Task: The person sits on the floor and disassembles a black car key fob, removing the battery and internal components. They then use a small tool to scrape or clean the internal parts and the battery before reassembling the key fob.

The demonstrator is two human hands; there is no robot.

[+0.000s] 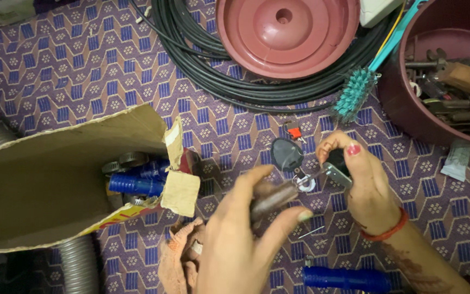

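Note:
My left hand (240,239) grips a dark brown handle of a tool (272,197), thumb and fingers wrapped round it. Its metal tip points right toward a small silver metal piece (335,174) pinched between the thumb and fingers of my right hand (363,182). The two hands almost meet above the patterned purple mat. A black oval part (286,153) with a thin wire lies just behind them, and a small red piece (294,132) lies beyond it.
An open cardboard box (55,185) with blue parts (137,184) lies left. A maroon lid (286,32) rests on coiled black cable (202,65); a maroon tub (409,109) of tools and a teal brush (354,92) are right. A blue cylinder (346,279) and orange cloth (178,256) lie near.

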